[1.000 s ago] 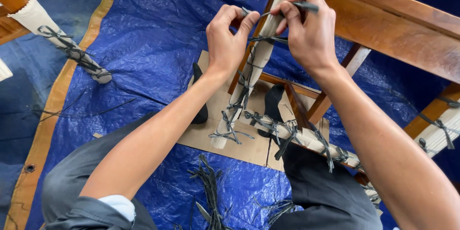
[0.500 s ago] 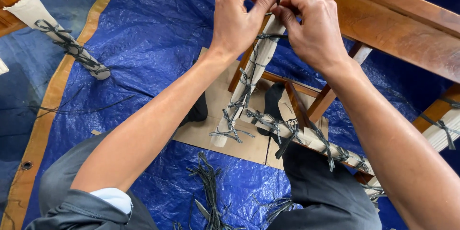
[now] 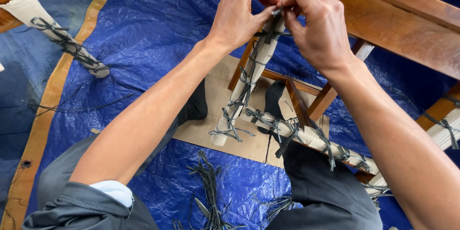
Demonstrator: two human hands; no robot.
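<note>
My left hand [image 3: 242,11] and my right hand [image 3: 318,23] meet at the top of a wooden chair leg wrapped in pale paper [image 3: 256,74]. Both pinch a dark string tie [image 3: 273,31] that circles the wrapping just below the fingertips. More dark ties bind the leg further down. A second wrapped rail [image 3: 306,136] with several knotted ties runs off to the lower right. The brown wooden chair frame [image 3: 393,19] lies tipped over at the upper right.
A blue tarp [image 3: 153,23] covers the floor, with a flat cardboard sheet [image 3: 225,129] under the leg. A bundle of loose dark strings [image 3: 211,191] lies between my knees. Another wrapped, tied leg [image 3: 57,35] sits at upper left. My socked foot [image 3: 274,95] rests by the frame.
My hands have come together and risen to the top of the wrapped leg. The string end that my right hand held stretched out is now pinched close between both hands.
</note>
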